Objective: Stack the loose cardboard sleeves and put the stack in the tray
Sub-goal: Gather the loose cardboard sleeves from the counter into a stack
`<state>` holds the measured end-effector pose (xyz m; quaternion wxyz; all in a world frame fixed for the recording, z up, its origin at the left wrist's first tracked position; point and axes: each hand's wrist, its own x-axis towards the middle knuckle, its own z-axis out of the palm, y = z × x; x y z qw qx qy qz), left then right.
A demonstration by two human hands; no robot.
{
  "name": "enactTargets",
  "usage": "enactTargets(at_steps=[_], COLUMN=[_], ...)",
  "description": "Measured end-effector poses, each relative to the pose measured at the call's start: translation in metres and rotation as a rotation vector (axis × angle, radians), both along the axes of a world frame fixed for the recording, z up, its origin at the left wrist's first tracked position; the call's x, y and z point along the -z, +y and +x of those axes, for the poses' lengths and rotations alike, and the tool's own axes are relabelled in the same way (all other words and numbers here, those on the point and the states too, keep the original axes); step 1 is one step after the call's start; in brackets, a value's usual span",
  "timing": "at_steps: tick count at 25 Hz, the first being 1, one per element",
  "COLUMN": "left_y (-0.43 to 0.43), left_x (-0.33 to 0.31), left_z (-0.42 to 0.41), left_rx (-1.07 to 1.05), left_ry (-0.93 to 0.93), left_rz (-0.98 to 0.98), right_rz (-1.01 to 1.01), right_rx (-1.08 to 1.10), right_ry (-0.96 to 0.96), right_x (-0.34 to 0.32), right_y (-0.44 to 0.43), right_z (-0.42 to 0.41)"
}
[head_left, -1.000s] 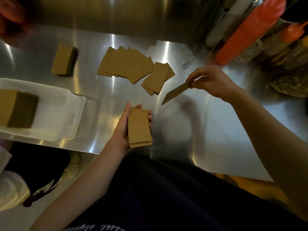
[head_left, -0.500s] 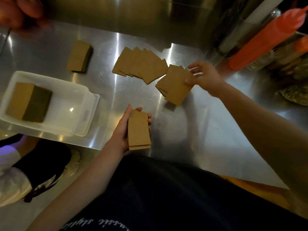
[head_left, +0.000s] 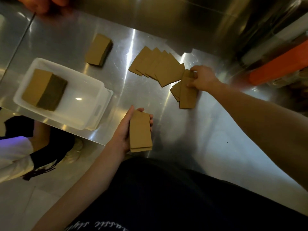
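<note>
My left hand (head_left: 124,132) grips a small stack of brown cardboard sleeves (head_left: 140,133) just above the steel counter's front edge. My right hand (head_left: 200,79) pinches a sleeve (head_left: 187,94) lying on a few loose sleeves at the centre right. A fan of several loose sleeves (head_left: 158,67) lies spread on the counter to the left of that hand. A white plastic tray (head_left: 86,104) at the left holds a tall stack of sleeves (head_left: 44,88). Another neat stack (head_left: 98,50) sits on the counter behind the tray.
An orange squeeze bottle (head_left: 280,65) and other containers stand at the far right. Another person's hand (head_left: 43,4) shows at the top left. A person in white and black (head_left: 25,155) is beside the counter at the lower left. The steel counter (head_left: 208,130) runs ahead.
My right hand carried the single sleeve back to the small loose pile and now pinches a sleeve there. My left hand kept its stack still. The view shifted right.
</note>
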<state>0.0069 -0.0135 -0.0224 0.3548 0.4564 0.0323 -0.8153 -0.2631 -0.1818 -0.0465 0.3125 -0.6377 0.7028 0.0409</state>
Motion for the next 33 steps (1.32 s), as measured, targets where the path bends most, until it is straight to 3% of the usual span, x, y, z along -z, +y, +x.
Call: enactTargets(at_steps=[5, 9, 14, 24, 28, 31, 33], left_y=[0.001, 0.0, -0.001, -0.002, -0.003, -0.003, -0.003], left_x=[0.002, 0.003, 0.006, 0.009, 0.011, 0.01, 0.01], left_z=[-0.005, -0.01, -0.014, -0.019, -0.02, -0.02, -0.021], left_rx=[0.006, 0.034, 0.068, 0.104, 0.102, 0.101, 0.106], left_ry=[0.008, 0.001, 0.007, 0.002, 0.009, 0.01, 0.009], left_rz=[0.018, 0.034, 0.008, 0.007, 0.021, 0.028, 0.022], right_rz=[-0.113, 0.091, 0.183, 0.004, 0.248, 0.312, 0.341], right_rx=[0.202, 0.126, -0.037, -0.273, -0.399, -0.293, -0.146], right_ry=[-0.292, -0.548, -0.45, -0.332, -0.12, -0.002, -0.033], right_x=[0.001, -0.02, -0.036, -0.067, -0.075, -0.077, -0.08], right_y=[0.023, 0.044, 0.059, 0.066, 0.063, 0.054, 0.052], right_z=[-0.017, -0.052, -0.071, -0.079, -0.089, -0.102, -0.106])
